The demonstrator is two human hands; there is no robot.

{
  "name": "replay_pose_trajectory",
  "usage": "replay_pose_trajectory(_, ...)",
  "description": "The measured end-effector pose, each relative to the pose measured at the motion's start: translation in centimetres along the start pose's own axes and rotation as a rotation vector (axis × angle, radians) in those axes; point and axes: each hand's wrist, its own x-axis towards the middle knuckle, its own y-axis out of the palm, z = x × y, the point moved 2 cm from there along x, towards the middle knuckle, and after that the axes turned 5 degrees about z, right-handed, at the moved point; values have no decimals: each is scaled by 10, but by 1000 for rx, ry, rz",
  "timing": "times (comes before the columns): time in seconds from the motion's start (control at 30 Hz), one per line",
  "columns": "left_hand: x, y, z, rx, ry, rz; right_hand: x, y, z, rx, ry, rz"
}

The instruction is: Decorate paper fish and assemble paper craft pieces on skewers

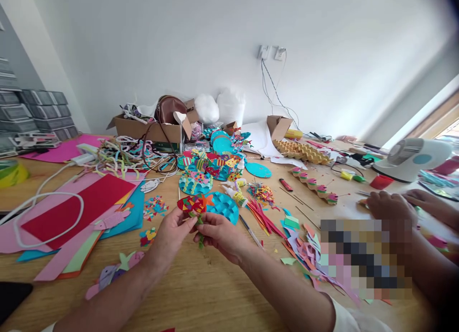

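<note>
Fingers of my left hand (175,232) are closed on a red paper fish (191,204) with colourful spots and an orange tail. My right hand (220,234) pinches a green, fuzzy-looking strip (200,240) that hangs below the fish; both hands meet around it. Whether the strip is joined to the fish I cannot tell. Just behind the hands lies a blue ring of paper folds (223,206). White glue bottles (236,196) with yellow labels lie beside it. Beyond them are blue paper discs decorated with small paper fish (211,167).
Coloured paper sheets (77,212) and a white cable lie at left. Red strips (267,217), paper scraps (303,250) and an egg-carton caterpillar (315,184) are at right. A co-worker's hands (390,210) work at far right. A cardboard box (148,131) stands behind.
</note>
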Motion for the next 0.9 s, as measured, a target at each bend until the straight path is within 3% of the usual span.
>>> replay_pose_trajectory(0.6,-9,-1,7,62,-43,-64,-14,-7,-9,-87,-146,-276)
replay_pose_trajectory(0.73,-9,-4,5,53,-60,-39,-16,-13,-8,-70,-176,-329)
replay_pose_trajectory(0.9,-7,-1,12,87,-145,61,-13,-13,-16,-61,-133,-283)
